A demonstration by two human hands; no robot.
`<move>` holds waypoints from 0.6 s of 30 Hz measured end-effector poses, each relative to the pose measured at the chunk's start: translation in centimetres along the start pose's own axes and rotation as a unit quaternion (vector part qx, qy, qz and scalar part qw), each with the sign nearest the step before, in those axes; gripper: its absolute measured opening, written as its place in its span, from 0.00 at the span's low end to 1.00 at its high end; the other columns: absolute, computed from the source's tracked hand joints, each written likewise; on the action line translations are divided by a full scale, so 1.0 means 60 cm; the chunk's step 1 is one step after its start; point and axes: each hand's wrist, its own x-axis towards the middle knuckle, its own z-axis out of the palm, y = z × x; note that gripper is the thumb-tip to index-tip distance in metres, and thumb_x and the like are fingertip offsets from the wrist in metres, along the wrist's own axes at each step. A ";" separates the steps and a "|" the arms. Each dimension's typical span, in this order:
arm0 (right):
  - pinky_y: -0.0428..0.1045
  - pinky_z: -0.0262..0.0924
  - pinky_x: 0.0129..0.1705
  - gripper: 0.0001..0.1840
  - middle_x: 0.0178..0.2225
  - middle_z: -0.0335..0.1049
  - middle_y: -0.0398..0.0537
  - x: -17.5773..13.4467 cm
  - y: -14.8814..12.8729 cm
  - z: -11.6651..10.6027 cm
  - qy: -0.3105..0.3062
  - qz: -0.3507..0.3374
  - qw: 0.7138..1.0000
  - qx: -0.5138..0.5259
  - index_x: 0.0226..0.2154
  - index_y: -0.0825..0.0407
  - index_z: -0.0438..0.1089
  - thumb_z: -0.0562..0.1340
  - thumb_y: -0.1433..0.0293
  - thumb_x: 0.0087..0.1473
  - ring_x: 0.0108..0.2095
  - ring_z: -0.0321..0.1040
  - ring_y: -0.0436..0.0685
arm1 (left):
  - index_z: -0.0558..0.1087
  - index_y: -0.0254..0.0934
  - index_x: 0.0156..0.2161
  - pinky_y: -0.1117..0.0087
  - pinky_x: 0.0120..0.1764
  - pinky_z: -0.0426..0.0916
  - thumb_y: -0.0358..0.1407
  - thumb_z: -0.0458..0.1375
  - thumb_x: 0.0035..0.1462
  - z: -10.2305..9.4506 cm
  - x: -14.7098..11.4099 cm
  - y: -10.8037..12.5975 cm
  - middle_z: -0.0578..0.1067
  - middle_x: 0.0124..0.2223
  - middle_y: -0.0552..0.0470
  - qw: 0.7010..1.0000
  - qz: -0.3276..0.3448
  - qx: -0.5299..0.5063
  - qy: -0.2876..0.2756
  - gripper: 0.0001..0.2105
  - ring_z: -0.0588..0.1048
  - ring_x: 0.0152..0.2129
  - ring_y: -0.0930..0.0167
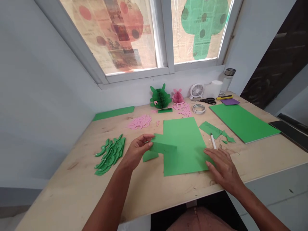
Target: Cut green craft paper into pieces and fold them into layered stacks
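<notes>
Pinched between the thumb and fingers of my left hand [139,150] is a small folded piece of green paper [163,146], held over the left edge of a large green sheet [187,134]. Another small green piece [150,156] lies on the table below it. My right hand [222,165] rests with fingers stretched out at the sheet's lower right edge, touching it. A white marker pen [213,141] lies just beyond those fingers, by a green scrap with drawn lines [210,129].
Cut green shapes [110,155] are piled at left, pink cutouts [140,122] behind. Along the wall stand a green honeycomb paper figure [160,97], a small fan [196,91] and a bottle [227,81]. Scissors [208,100], tape [198,108] and a green paper stack [244,123] lie right.
</notes>
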 end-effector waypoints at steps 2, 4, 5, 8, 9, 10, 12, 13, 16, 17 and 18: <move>0.59 0.53 0.56 0.18 0.50 0.70 0.52 0.006 -0.013 -0.001 -0.006 0.044 0.997 0.056 0.52 0.50 0.64 0.54 0.67 0.59 0.51 0.65 0.59 | 0.75 0.37 0.39 0.73 0.30 0.65 0.40 0.66 0.41 0.018 -0.015 0.003 0.70 0.32 0.52 0.997 0.000 0.029 -0.065 0.17 0.68 0.28 0.73; 0.58 0.56 0.54 0.18 0.50 0.70 0.51 0.013 -0.029 -0.001 -0.030 0.101 0.986 0.132 0.51 0.50 0.65 0.54 0.64 0.60 0.52 0.64 0.59 | 0.75 0.38 0.39 0.73 0.30 0.64 0.40 0.66 0.44 0.038 -0.024 0.007 0.68 0.31 0.52 0.991 0.000 0.040 -0.128 0.16 0.66 0.28 0.74; 0.57 0.58 0.53 0.19 0.51 0.69 0.52 0.016 -0.037 -0.001 -0.046 0.131 0.974 0.178 0.51 0.49 0.65 0.53 0.63 0.60 0.52 0.64 0.59 | 0.75 0.38 0.39 0.73 0.30 0.63 0.40 0.65 0.45 0.047 -0.028 0.008 0.67 0.31 0.53 0.987 0.001 0.040 -0.158 0.15 0.65 0.28 0.74; 0.56 0.61 0.51 0.21 0.51 0.69 0.52 0.032 -0.059 -0.003 -0.094 0.219 0.914 0.327 0.51 0.49 0.66 0.54 0.59 0.59 0.51 0.65 0.60 | 0.74 0.37 0.41 0.74 0.29 0.61 0.39 0.64 0.48 0.071 -0.032 0.011 0.66 0.31 0.53 0.972 0.004 0.026 -0.232 0.15 0.64 0.28 0.75; 0.55 0.61 0.50 0.22 0.50 0.70 0.53 0.038 -0.064 -0.003 -0.106 0.247 0.888 0.374 0.51 0.50 0.67 0.54 0.58 0.59 0.50 0.66 0.59 | 0.73 0.37 0.42 0.74 0.30 0.61 0.39 0.64 0.49 0.077 -0.031 0.011 0.66 0.31 0.53 0.968 0.002 0.018 -0.252 0.15 0.64 0.28 0.75; 0.54 0.62 0.48 0.22 0.47 0.71 0.53 0.043 -0.068 -0.002 -0.113 0.273 0.861 0.415 0.51 0.50 0.67 0.55 0.57 0.58 0.48 0.67 0.59 | 0.73 0.36 0.42 0.74 0.30 0.61 0.39 0.63 0.50 0.081 -0.031 0.011 0.66 0.31 0.53 0.963 0.000 0.010 -0.269 0.15 0.65 0.28 0.75; 0.51 0.63 0.41 0.24 0.37 0.73 0.50 0.052 -0.072 0.003 -0.123 0.312 0.815 0.473 0.50 0.51 0.68 0.59 0.56 0.54 0.40 0.69 0.57 | 0.72 0.36 0.43 0.75 0.30 0.60 0.38 0.63 0.51 0.088 -0.029 0.009 0.65 0.32 0.53 0.957 -0.003 0.000 -0.290 0.14 0.65 0.28 0.76; 0.49 0.63 0.37 0.24 0.32 0.72 0.47 0.054 -0.073 0.007 -0.123 0.324 0.798 0.492 0.49 0.52 0.69 0.61 0.57 0.52 0.35 0.68 0.55 | 0.72 0.36 0.43 0.75 0.29 0.60 0.37 0.63 0.51 0.091 -0.028 0.008 0.65 0.32 0.53 0.956 -0.004 -0.003 -0.293 0.14 0.65 0.27 0.77; 0.46 0.57 0.29 0.24 0.24 0.63 0.40 0.053 -0.070 0.021 -0.105 0.343 0.774 0.522 0.46 0.52 0.70 0.66 0.59 0.47 0.26 0.61 0.50 | 0.72 0.36 0.44 0.77 0.27 0.61 0.37 0.64 0.50 0.100 -0.027 0.003 0.65 0.33 0.54 0.962 -0.006 -0.012 -0.271 0.15 0.65 0.26 0.78; 0.46 0.56 0.28 0.24 0.24 0.61 0.39 0.051 -0.069 0.026 -0.096 0.346 0.772 0.525 0.45 0.52 0.71 0.66 0.60 0.47 0.26 0.60 0.49 | 0.71 0.37 0.44 0.76 0.27 0.62 0.37 0.64 0.49 0.103 -0.028 0.001 0.65 0.33 0.54 0.966 -0.011 -0.016 -0.257 0.16 0.65 0.26 0.77; 0.45 0.55 0.28 0.23 0.24 0.61 0.39 0.049 -0.067 0.031 -0.087 0.347 0.772 0.525 0.45 0.52 0.71 0.66 0.60 0.46 0.25 0.59 0.49 | 0.71 0.37 0.45 0.76 0.26 0.63 0.38 0.64 0.49 0.107 -0.029 -0.001 0.65 0.33 0.54 0.970 -0.019 -0.019 -0.240 0.18 0.65 0.26 0.77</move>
